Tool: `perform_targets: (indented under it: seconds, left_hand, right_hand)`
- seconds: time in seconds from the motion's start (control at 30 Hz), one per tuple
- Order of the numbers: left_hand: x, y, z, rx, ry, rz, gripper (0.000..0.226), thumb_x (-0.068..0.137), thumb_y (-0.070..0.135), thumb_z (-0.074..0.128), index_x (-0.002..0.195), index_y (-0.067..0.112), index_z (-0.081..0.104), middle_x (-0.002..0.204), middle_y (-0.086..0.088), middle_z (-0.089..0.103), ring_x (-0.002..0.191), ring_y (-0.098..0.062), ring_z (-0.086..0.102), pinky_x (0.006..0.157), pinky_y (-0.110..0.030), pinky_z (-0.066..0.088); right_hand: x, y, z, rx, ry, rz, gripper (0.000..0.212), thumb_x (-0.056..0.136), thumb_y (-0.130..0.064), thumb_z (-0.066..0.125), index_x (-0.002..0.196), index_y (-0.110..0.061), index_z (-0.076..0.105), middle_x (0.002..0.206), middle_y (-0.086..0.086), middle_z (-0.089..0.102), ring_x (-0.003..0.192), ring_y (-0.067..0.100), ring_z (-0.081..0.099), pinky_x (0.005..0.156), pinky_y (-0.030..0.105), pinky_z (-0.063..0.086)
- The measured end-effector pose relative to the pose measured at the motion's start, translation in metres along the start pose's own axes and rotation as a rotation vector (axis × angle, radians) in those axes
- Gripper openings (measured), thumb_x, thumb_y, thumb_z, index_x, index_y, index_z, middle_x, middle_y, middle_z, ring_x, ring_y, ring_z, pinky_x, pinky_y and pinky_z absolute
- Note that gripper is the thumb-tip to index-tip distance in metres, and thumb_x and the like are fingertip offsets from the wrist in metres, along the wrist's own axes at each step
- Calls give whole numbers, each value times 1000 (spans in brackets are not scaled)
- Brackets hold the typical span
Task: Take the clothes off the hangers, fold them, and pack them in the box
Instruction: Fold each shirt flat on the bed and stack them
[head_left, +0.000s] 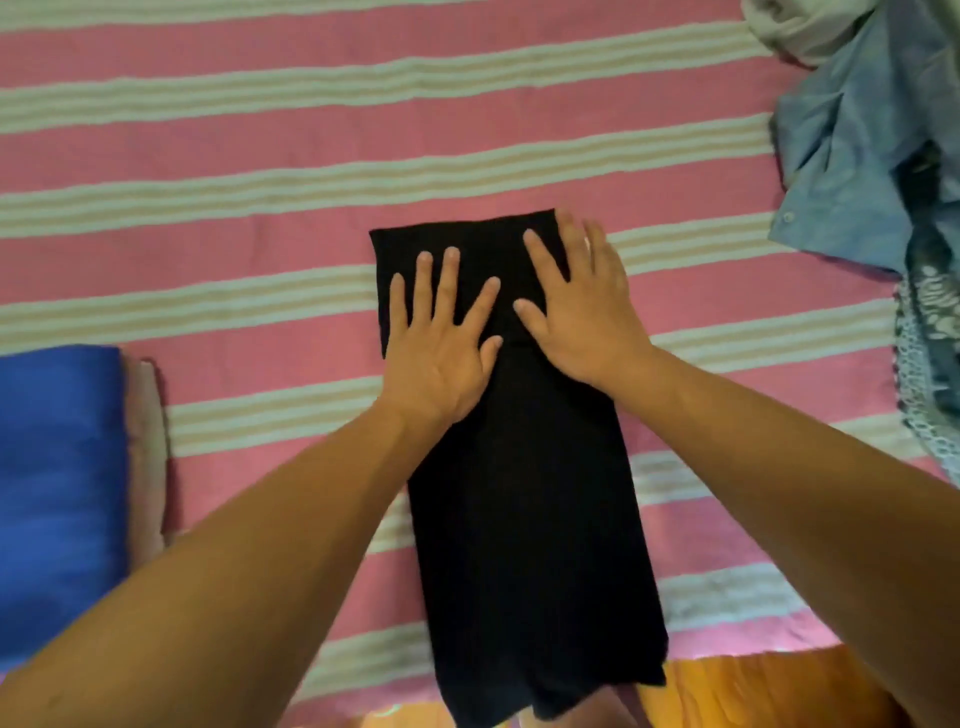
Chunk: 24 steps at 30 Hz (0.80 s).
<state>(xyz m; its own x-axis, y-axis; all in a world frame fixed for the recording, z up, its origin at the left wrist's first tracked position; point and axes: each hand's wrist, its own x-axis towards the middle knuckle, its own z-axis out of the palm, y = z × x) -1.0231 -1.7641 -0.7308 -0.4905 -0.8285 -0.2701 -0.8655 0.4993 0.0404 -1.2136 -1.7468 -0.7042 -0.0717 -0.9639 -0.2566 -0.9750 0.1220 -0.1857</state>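
Flat on a pink bedsheet with pale green and beige stripes (260, 156) lies a long black garment folded into a narrow strip (530, 493), running from the middle of the view down to the near edge, where its lower end hangs over an orange fabric border (753, 686). Both hands rest palm down on the far end of this black strip. The left hand (439, 343) lies on the strip's left side with its fingers straight and spread apart, the thumb angled out toward the other hand. The right hand (582, 312) lies on the strip's right side, its fingers also straight and somewhat fanned; the outer fingers reach past the garment's right edge onto the striped sheet, and the thumb points toward the left hand's thumb, the two thumbs close but apart. Neither hand pinches or curls round the cloth; both simply press on it.

At the left edge, well apart from the black garment, sits a folded bright blue cloth (57, 493), with a pale pinkish folded cloth (148, 457) just beside its right side. At the upper right, a loose heap of clothes lies on the sheet: a crumpled light blue buttoned shirt (857, 156), an off-white cloth (800, 26) above it, and a dark teal patterned fabric with a lacy pale edge (930, 332) below it. No box or hanger shows in this view.
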Motion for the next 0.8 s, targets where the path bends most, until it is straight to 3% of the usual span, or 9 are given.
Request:
perform_targets:
  seconds: [0.07, 0.13, 0.23, 0.3, 0.37, 0.43, 0.5, 0.63, 0.8]
  left_hand:
    - [-70, 26, 5, -159, -14, -86, 66, 102, 54, 37, 162, 34, 18, 170, -16, 1, 155, -39, 1, 124, -57, 8]
    - [-156, 47, 12, -364, -29, -254, 68, 99, 47, 51, 160, 27, 27, 162, -19, 24, 147, -38, 26, 118, -53, 30]
    - [-259, 69, 26, -803, -56, -545, 57, 94, 28, 65, 147, 23, 42, 129, -5, 53, 117, -23, 53, 96, -40, 50]
    - [-291, 87, 31, -1128, -107, -867, 37, 95, 28, 66, 126, 33, 48, 116, 6, 62, 108, -16, 64, 85, -33, 55]
    - [-300, 97, 35, -1233, -208, -1041, 28, 94, 37, 69, 114, 35, 50, 107, 12, 67, 100, -12, 67, 82, -29, 53]
    - [-305, 98, 38, -1278, -307, -1017, 25, 94, 37, 70, 112, 31, 55, 103, 13, 69, 97, -10, 68, 82, -28, 54]
    - [-309, 93, 35, -1348, -411, -987, 20, 95, 29, 70, 113, 28, 62, 102, 11, 73, 96, -11, 69, 81, -27, 56]
    - [-340, 88, 38, -1482, -583, -958, 26, 98, 28, 67, 123, 20, 66, 103, 5, 78, 99, -15, 73, 95, -38, 58]
    - [-364, 98, 38, -1645, -479, -1013, 17, 103, 16, 57, 116, 24, 65, 102, 6, 77, 95, -8, 74, 74, -20, 58]
  right_hand:
    - [-70, 3, 4, 245, 15, 145, 65, 101, -43, 47, 157, -17, 24, 161, 12, 22, 146, 33, 20, 120, 46, 22]
    - [-152, 15, 18, 420, -25, 292, 52, 100, -34, 53, 145, -11, 42, 140, 9, 46, 130, 28, 41, 111, 41, 37]
    - [-261, 21, 40, 632, -133, 440, 38, 97, -26, 60, 133, -18, 52, 120, -4, 55, 111, 15, 57, 92, 32, 49]
    - [-297, 19, 51, 718, -197, 509, 30, 95, -23, 65, 123, -25, 55, 109, -11, 61, 100, 8, 61, 81, 22, 50]
    - [-307, 16, 58, 859, -269, 603, 27, 94, -24, 68, 117, -27, 54, 104, -16, 65, 97, 5, 65, 82, 25, 54]
    - [-310, 19, 61, 934, -344, 643, 26, 94, -29, 69, 117, -23, 57, 106, -12, 68, 100, 8, 66, 85, 30, 57]
    - [-314, 23, 64, 906, -426, 612, 27, 95, -31, 68, 119, -22, 62, 108, -9, 69, 103, 10, 66, 84, 27, 55]
    - [-341, 22, 66, 947, -562, 667, 39, 98, -42, 61, 131, -22, 61, 119, -7, 69, 113, 14, 64, 94, 35, 56]
    - [-376, 2, 58, 1253, -446, 928, 18, 104, -17, 53, 119, -18, 64, 114, 0, 71, 104, 13, 67, 70, 19, 56]
